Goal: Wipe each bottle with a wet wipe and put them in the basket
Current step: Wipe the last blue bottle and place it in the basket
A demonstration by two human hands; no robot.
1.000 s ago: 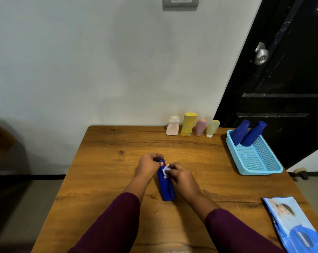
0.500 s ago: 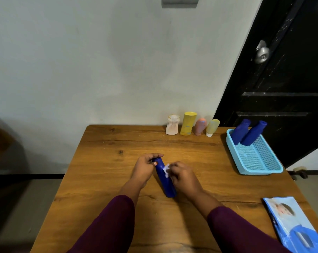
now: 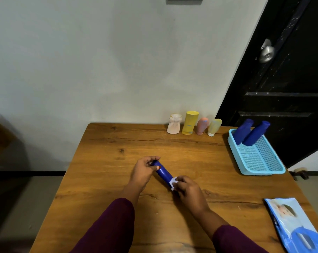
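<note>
A dark blue bottle (image 3: pixel 163 172) lies tilted over the middle of the wooden table (image 3: pixel 103 179). My left hand (image 3: pixel 143 173) grips its upper end. My right hand (image 3: pixel 188 191) pinches a small white wet wipe (image 3: pixel 173 182) against the bottle's lower end, which my fingers hide. Two more blue bottles (image 3: pixel 251 133) lean in the light blue basket (image 3: pixel 260 171) at the right. A white bottle (image 3: pixel 174 124), a yellow bottle (image 3: pixel 189 122), a pink bottle (image 3: pixel 202 126) and a pale yellow bottle (image 3: pixel 214 127) stand in a row at the table's back edge.
A blue pack of wet wipes (image 3: pixel 295 225) lies at the table's front right corner. A black door (image 3: pixel 286 79) with a metal knob stands behind the basket. A plain wall runs along the table's far edge.
My right hand has slid the wipe down the bottle from near the top towards its lower end. The bottle has tilted further, its lower end swinging to the right.
</note>
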